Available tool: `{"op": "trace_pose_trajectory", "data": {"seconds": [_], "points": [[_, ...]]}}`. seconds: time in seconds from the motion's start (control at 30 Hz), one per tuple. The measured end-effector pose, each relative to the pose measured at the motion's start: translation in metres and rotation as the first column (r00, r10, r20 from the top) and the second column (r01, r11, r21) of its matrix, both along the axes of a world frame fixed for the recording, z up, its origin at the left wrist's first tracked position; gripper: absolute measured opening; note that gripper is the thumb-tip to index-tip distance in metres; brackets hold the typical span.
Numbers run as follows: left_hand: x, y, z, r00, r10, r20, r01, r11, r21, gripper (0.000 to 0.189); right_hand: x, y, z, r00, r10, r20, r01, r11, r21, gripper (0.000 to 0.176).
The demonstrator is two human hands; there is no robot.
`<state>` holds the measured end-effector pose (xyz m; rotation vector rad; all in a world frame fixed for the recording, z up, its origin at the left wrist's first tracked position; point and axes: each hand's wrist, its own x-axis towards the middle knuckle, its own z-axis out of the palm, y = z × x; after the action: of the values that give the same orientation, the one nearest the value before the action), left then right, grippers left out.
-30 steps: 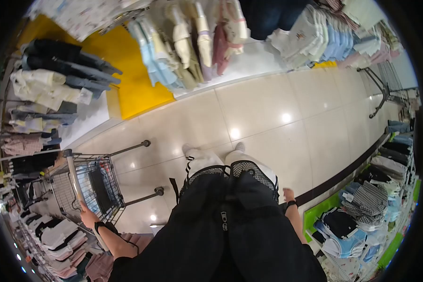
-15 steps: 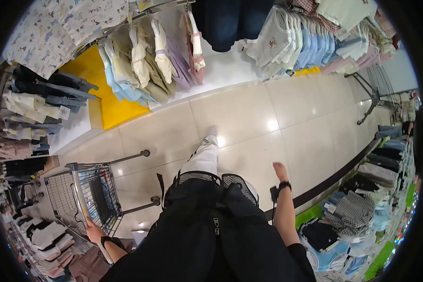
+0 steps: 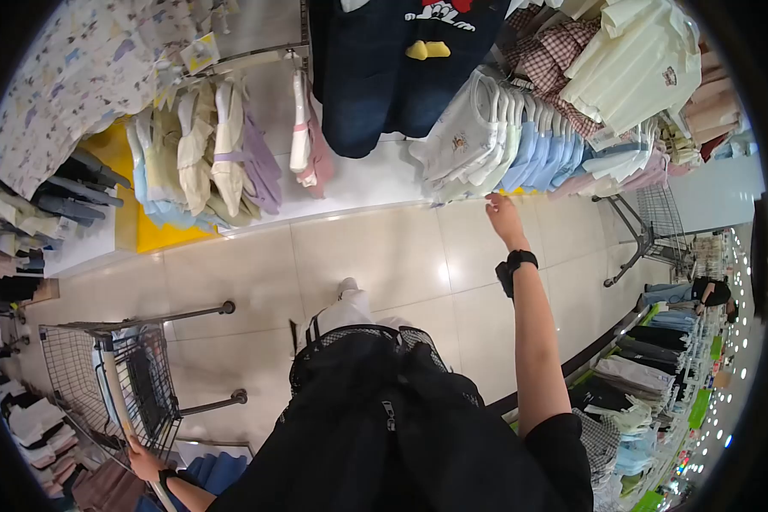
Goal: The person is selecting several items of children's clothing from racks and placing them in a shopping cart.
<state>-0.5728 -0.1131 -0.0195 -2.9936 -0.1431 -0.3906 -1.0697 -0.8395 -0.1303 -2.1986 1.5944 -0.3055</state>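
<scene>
On the left, my left hand (image 3: 147, 462) is wrapped round the handle (image 3: 116, 392) of a wire shopping cart (image 3: 68, 367). My right hand (image 3: 505, 222) is stretched forward over the aisle, fingers loosely extended and holding nothing. In this view its fingertips come close below the hems of a row of small light blue tops (image 3: 533, 145) on hangers. White tops (image 3: 461, 141) with a small print hang just left of them. Above, dark denim overalls (image 3: 384, 94) with a cartoon print hang at the front of the display.
Pastel garments (image 3: 196, 162) hang farther left over a yellow and white base (image 3: 358, 189). Another cart (image 3: 657, 226) stands at the far right end of the tiled aisle (image 3: 375, 256). A person (image 3: 695, 293) is beside the clothes racks (image 3: 631, 375) on the right.
My right hand has risen from beside my body toward the hanging tops. The display is nearer, and a person has come into view at the right. My left hand stays on the cart handle.
</scene>
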Motion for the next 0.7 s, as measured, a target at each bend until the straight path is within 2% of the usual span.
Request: {"op": "trace_pose_trajectory", "data": {"seconds": [0.03,0.07,0.1,0.13,0.23,0.3,0.33,0.37,0.43,0.5,0.53,0.6,0.63,0.7], "points": [[-0.007,-0.003,0.007,1.000,0.010,0.010,-0.010,1.000,-0.017,0.067,-0.011,-0.006,0.016,0.998,-0.057,0.001,0.057,0.998,-0.039,0.027],[-0.016,-0.016,0.002,0.999,0.025,0.024,-0.024,0.999,-0.020,0.067,-0.016,-0.029,0.002,0.996,-0.086,0.025,0.087,0.996,-0.029,0.029],[-0.024,-0.032,0.002,1.000,0.024,0.007,-0.024,1.000,-0.012,0.066,-0.019,-0.037,-0.001,0.996,-0.081,0.041,0.082,0.996,-0.038,0.029],[-0.030,-0.038,0.009,0.999,0.020,-0.038,-0.020,1.000,0.009,0.065,-0.025,-0.036,0.009,0.994,-0.110,-0.017,0.109,0.993,-0.041,0.031],[-0.043,-0.059,0.000,0.999,0.025,-0.027,-0.025,0.999,-0.020,0.064,-0.022,-0.077,0.004,0.993,-0.114,-0.034,0.111,0.991,-0.073,0.035],[-0.061,-0.087,-0.008,0.999,0.051,0.008,-0.051,0.998,0.043,0.063,-0.012,-0.118,-0.011,0.998,-0.069,-0.014,0.067,0.994,-0.088,0.037],[-0.055,-0.095,-0.006,1.000,0.013,-0.002,-0.013,1.000,0.001,0.063,-0.011,-0.120,0.001,0.997,-0.047,-0.061,0.035,0.982,-0.184,0.039],[-0.077,-0.103,-0.010,1.000,0.019,-0.003,-0.019,0.999,-0.026,0.063,-0.003,-0.144,-0.005,0.995,0.017,-0.102,-0.043,0.964,-0.262,0.041],[-0.086,-0.115,-0.017,1.000,0.024,0.006,-0.024,0.999,-0.023,0.063,0.003,-0.165,0.022,0.985,0.034,-0.168,-0.078,0.962,-0.261,0.046],[-0.116,-0.143,-0.012,0.998,0.065,0.018,-0.064,0.998,-0.024,0.063,0.004,-0.202,0.031,0.961,0.166,-0.222,-0.252,0.857,-0.450,0.049],[-0.118,-0.149,-0.011,0.998,0.047,0.051,-0.045,0.998,-0.035,0.065,0.005,-0.207,0.046,0.960,0.165,-0.226,-0.254,0.855,-0.453,0.049],[-0.150,-0.189,-0.006,0.996,0.047,0.082,-0.045,0.999,-0.027,0.066,0.004,-0.245,0.064,0.943,0.231,-0.239,-0.328,0.752,-0.572,0.050],[-0.177,-0.204,-0.009,0.995,0.044,0.092,-0.044,0.999,-0.004,0.067,0.007,-0.267,0.067,0.932,0.266,-0.248,-0.362,0.733,-0.576,0.050],[-0.179,-0.201,-0.019,0.994,0.066,0.086,-0.066,0.998,0.000,0.064,0.011,-0.288,0.073,0.934,0.245,-0.261,-0.348,0.793,-0.501,0.046]]}}
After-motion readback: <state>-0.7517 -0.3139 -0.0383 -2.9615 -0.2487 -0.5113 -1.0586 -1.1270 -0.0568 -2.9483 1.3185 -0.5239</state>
